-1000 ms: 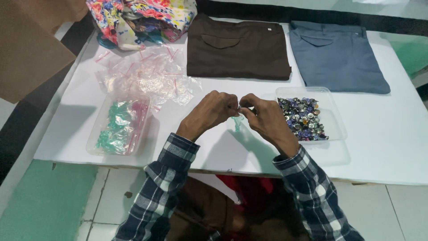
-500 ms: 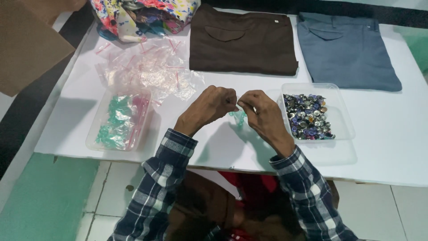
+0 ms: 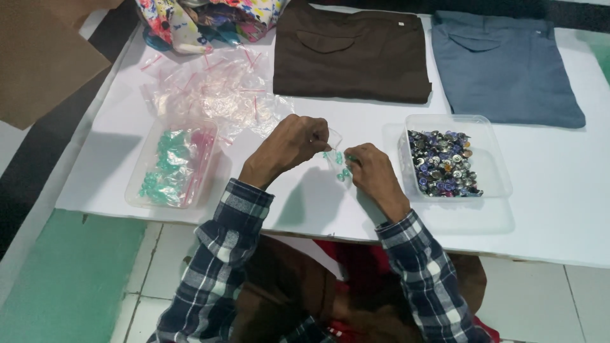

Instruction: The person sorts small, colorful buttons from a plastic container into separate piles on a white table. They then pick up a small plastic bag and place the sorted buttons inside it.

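1. While a small clear plastic bag point(image 3: 335, 145) is pinched between both hands above the front middle of the white tabletop point(image 3: 559, 216), the left hand point(image 3: 289, 145) is closed on its top edge and the right hand point(image 3: 372, 168) is closed on its lower side.
2. Small green pieces point(image 3: 343, 173) are seen inside the bag; an exact count cannot be read.
3. Risk: pieces likely spill if the bag mouth tips or the pinch slips.
4. Risk: the right sleeve sits just beside the button tub point(image 3: 502, 184) and could knock it toward the front edge.
5. Counts: two clear tubs, the bagged-pieces tub point(image 3: 143, 194) by the front-left corner; two folded garments along the far edge, brown point(image 3: 356, 57) and blue-grey point(image 3: 508, 70); one pile of empty bags point(image 3: 216, 89).
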